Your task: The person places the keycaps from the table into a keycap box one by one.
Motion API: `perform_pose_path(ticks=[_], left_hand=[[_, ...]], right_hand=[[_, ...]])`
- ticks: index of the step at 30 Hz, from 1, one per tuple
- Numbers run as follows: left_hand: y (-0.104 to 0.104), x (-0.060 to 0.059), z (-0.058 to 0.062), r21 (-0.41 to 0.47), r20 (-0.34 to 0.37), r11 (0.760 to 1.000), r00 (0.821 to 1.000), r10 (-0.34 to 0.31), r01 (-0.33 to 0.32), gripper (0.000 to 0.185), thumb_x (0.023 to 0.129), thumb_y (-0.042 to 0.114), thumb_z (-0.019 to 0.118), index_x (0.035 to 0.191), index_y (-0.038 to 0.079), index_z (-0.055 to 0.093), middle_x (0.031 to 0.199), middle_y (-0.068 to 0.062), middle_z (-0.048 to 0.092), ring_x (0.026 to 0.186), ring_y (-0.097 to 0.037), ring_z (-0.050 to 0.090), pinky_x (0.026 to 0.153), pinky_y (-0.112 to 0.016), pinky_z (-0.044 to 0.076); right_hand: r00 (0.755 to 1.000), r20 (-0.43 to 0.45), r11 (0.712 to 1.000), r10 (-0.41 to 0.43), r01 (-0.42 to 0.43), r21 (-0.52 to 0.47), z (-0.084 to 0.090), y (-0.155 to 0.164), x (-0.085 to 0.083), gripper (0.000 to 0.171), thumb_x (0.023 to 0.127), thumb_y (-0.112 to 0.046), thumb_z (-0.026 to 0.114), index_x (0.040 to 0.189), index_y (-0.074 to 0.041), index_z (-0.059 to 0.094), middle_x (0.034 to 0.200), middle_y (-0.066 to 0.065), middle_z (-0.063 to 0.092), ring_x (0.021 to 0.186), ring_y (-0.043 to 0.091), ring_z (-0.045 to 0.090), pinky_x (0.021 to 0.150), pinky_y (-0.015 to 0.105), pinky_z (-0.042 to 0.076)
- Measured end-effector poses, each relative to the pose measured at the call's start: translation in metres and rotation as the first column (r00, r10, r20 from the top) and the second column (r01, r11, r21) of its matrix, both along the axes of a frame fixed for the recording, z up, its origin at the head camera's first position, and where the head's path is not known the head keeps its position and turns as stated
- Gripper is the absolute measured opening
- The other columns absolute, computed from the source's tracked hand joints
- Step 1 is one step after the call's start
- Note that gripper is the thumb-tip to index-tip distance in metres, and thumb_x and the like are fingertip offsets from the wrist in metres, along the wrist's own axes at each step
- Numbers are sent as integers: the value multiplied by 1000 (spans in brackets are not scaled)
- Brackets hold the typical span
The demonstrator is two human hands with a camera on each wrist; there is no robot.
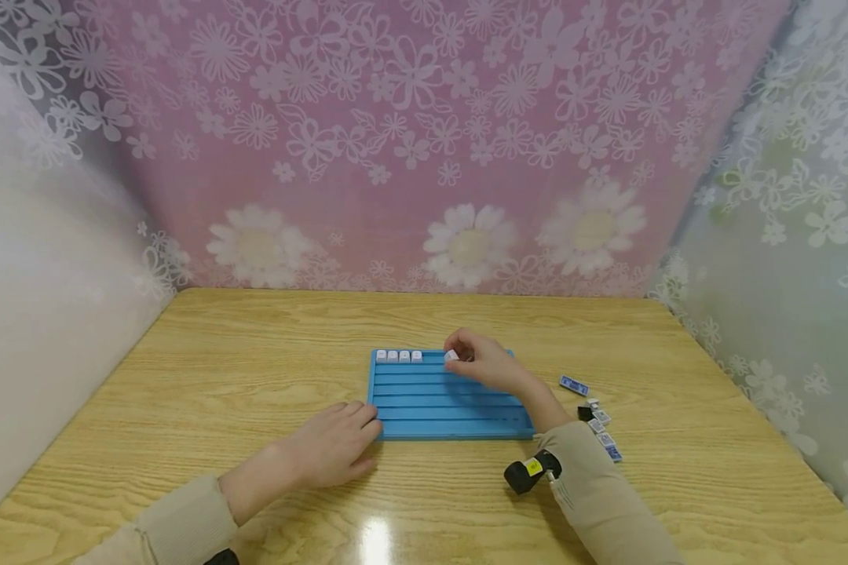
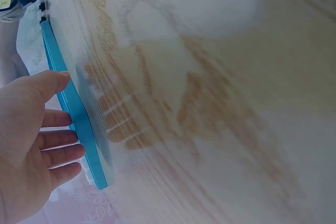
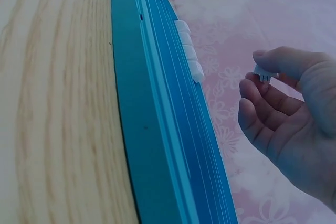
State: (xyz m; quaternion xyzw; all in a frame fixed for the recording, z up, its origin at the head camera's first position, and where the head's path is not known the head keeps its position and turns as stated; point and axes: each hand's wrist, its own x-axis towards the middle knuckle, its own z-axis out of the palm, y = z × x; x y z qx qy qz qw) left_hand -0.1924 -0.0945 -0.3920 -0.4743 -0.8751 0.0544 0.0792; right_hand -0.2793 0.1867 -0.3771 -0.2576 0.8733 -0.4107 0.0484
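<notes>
A blue ridged tray (image 1: 438, 412) lies on the table, with several white keycaps (image 1: 399, 356) standing side by side at the left end of its far row. Over the far part of the tray, my right hand (image 1: 486, 363) pinches a single white keycap (image 1: 451, 355) between thumb and fingers. The right wrist view shows this keycap (image 3: 265, 74) held above the tray, its stem visible underneath. My left hand (image 1: 334, 446) rests at the tray's near left corner, its extended fingers touching the edge; the left wrist view shows the fingers (image 2: 60, 156) against the blue side.
To the right of the tray, several small loose pieces (image 1: 601, 428), white, black and blue, lie near my right forearm. A blue-and-white piece (image 1: 574, 385) lies apart, farther back. A flowered pink backdrop (image 1: 410, 157) rises behind the wooden table (image 1: 268, 353).
</notes>
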Motion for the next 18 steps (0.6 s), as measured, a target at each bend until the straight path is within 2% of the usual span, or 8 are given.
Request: perform_pose_path(ticks=[6, 12, 18], left_hand=[[0, -1, -1, -1, 2, 1000, 1000, 7, -7, 34, 90, 39, 57, 104, 8, 56, 103, -4, 52, 94, -18, 49, 84, -33, 46], [0, -1, 0, -3, 8, 1000, 1000, 11, -11, 36, 90, 39, 57, 106, 8, 56, 103, -4, 52, 96, -18, 49, 86, -33, 46], [0, -1, 0, 7, 2, 1000, 1000, 11, -11, 37, 89, 39, 58, 106, 7, 57, 104, -5, 52, 97, -19, 50, 86, -35, 46]], right_hand=[[999, -32, 1000, -22, 22, -13, -1, -4, -2, 28, 90, -9, 59, 118, -1, 60, 113, 9, 60, 97, 22, 56, 78, 36, 49], [997, -77, 999, -27, 29, 24, -2, -9, -4, 26, 91, -11, 59, 116, -7, 64, 110, 6, 61, 87, 18, 54, 71, 33, 47], [999, -36, 1000, -19, 19, 23, -3, -12, -6, 27, 92, -11, 57, 118, -7, 63, 119, 9, 58, 99, 23, 57, 78, 36, 49]])
